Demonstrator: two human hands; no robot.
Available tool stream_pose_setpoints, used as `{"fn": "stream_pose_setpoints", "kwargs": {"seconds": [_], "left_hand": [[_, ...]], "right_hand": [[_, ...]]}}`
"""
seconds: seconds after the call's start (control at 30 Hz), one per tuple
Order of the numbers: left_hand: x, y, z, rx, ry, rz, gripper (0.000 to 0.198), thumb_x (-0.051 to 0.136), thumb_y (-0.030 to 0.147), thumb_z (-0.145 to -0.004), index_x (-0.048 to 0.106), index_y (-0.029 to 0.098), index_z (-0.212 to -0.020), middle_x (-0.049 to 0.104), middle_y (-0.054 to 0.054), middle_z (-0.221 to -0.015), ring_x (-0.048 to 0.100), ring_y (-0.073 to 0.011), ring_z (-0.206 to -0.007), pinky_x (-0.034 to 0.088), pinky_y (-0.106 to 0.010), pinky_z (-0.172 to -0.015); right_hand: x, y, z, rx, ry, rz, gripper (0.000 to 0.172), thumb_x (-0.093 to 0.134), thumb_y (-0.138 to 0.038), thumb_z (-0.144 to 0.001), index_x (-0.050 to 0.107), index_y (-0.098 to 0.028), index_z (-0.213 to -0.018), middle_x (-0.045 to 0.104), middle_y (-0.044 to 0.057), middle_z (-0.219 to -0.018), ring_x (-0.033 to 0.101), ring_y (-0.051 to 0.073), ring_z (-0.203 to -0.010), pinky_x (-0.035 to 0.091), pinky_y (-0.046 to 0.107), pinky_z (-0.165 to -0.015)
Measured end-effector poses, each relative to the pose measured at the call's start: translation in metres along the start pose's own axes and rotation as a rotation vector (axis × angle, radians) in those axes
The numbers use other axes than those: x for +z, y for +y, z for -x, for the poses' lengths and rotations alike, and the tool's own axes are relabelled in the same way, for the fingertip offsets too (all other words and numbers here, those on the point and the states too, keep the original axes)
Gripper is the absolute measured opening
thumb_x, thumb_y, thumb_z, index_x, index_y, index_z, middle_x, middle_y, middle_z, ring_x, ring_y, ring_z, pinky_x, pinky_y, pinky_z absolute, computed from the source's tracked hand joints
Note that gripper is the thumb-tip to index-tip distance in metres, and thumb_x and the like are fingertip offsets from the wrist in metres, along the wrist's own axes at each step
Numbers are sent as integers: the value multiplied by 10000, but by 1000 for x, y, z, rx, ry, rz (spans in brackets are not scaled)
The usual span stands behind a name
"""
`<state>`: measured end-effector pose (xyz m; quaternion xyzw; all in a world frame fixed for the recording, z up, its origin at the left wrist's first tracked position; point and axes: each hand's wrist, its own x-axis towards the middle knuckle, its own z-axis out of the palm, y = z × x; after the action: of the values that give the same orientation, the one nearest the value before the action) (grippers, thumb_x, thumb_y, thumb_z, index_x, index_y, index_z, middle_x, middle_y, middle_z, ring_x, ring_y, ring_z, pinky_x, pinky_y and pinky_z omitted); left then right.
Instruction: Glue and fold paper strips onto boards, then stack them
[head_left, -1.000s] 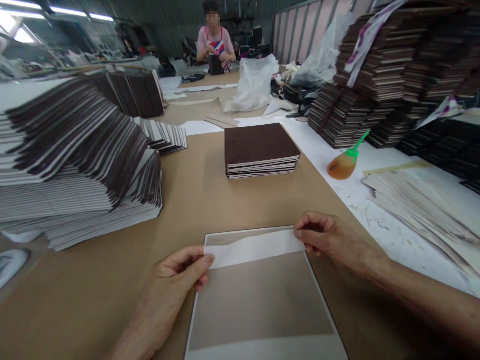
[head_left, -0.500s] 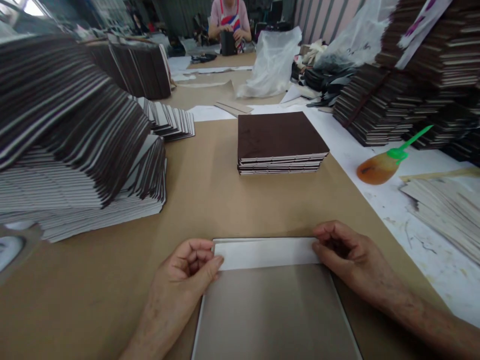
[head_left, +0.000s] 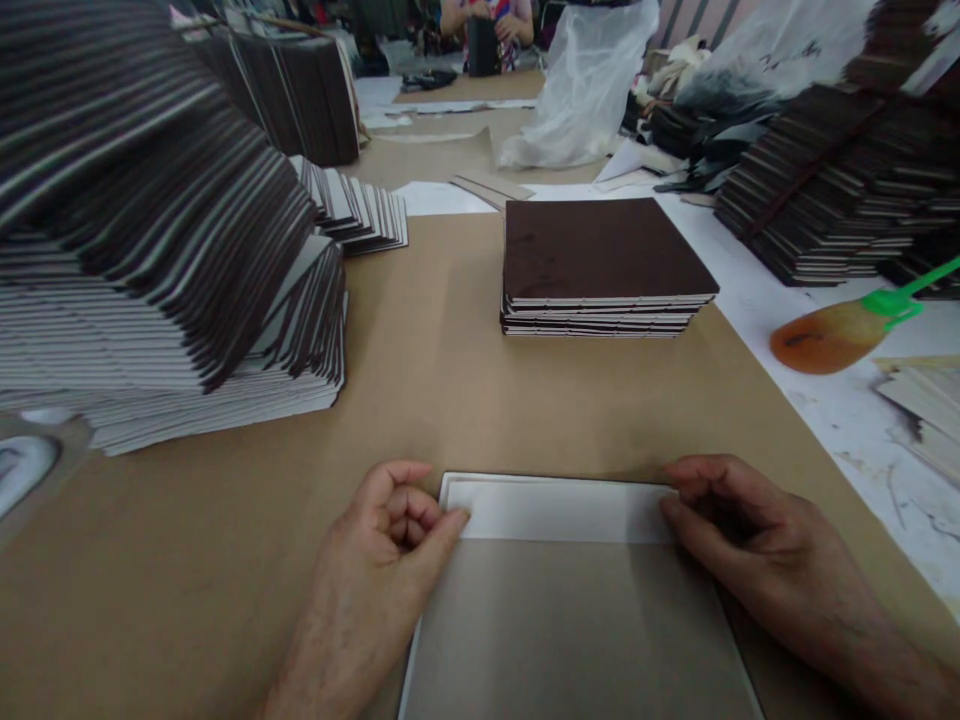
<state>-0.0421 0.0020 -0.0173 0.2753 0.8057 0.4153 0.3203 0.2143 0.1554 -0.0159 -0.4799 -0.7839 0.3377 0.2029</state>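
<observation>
A flat grey-brown panel with thin pale edges lies in front of me and runs out of the bottom of the view. Across its far end is a white strip, lying nearly parallel to the panel's far edge. My left hand is closed at the strip's left end, thumb on top and fingers curled at the panel's corner. At the opposite end, my right hand pinches the strip and the panel's right corner between thumb and index finger. Past the panel sits a small stack of dark brown panels.
Tall piles of dark-and-white panels rise at left, with more dark stacks at right. An orange bottle with a green spout lies on white paper. Beyond are a clear plastic bag and another person holding something dark.
The white strip has straightened, and its far edge now sits more evenly along the panel's end. Both hands stay at its ends. The camera view has shifted, moving the background left-to-right.
</observation>
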Motion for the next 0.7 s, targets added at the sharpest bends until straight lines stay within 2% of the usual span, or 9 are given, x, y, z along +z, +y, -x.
{"fn": "stream_pose_setpoints", "kwargs": {"seconds": [0.17, 0.37, 0.57, 0.7], "left_hand": [[0, 1, -2, -28, 8, -25, 478, 696, 491, -749, 448, 256, -1084, 627, 70, -655, 577, -128, -570, 427, -236, -528], [0, 0, -3, -31, 1, -19, 486, 699, 527, -744, 449, 281, -1081, 628, 79, -671, 573, -115, -556, 439, -210, -499], [1, -10, -4, -47, 21, 23, 588, 751, 586, -651, 475, 267, -1060, 621, 48, -665, 583, -148, -562, 458, -205, -434], [2, -15, -4, -46, 48, 42, 560, 771, 551, -655, 493, 293, -1068, 618, 53, -684, 562, -147, -551, 438, -195, -379]], "right_hand": [[2, 4, -1, 12, 0, -15, 251, 641, -432, -798, 616, -238, -956, 663, 0, -683, 624, 173, -559, 490, 277, -494], [1, 0, -2, -13, 25, 32, 208, 637, -395, -792, 620, -237, -925, 649, -12, -658, 615, 159, -542, 487, 261, -484], [1, -6, -2, -25, -3, 17, 146, 601, -339, -817, 595, -230, -913, 622, -28, -624, 580, 140, -505, 456, 253, -463], [1, -7, -3, -39, -10, 2, 103, 600, -286, -829, 594, -224, -910, 603, -37, -631, 553, 116, -502, 441, 225, -454]]}}
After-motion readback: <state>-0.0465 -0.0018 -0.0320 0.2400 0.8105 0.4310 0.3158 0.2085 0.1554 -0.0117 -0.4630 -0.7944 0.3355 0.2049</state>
